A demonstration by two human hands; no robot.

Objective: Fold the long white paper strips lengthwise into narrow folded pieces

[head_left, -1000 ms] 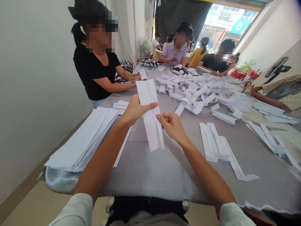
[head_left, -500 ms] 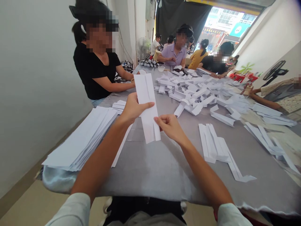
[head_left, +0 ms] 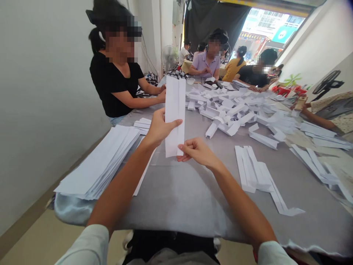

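A long white paper strip (head_left: 173, 103) with lengthwise creases is held upright above the table in front of me. My left hand (head_left: 162, 127) grips its left side around mid-height, thumb lying across the front and the other fingers hidden behind. At the lower right corner, my right hand (head_left: 194, 151) pinches the strip between thumb and fingers. A thick stack of flat white paper sheets (head_left: 102, 162) lies on the table left of my left forearm. Several folded paper pieces (head_left: 253, 169) rest to the right of my right hand.
A large heap of folded white paper (head_left: 228, 106) covers the middle of the grey-covered table (head_left: 187, 198). A co-worker in black (head_left: 118, 81) sits at the left edge; others sit across and at the right. More paper strips (head_left: 317, 165) lie far right.
The strip has turned from a slight tilt to nearly vertical, its lower end moving left. My right hand has shifted down and left along its edge to the bottom corner.
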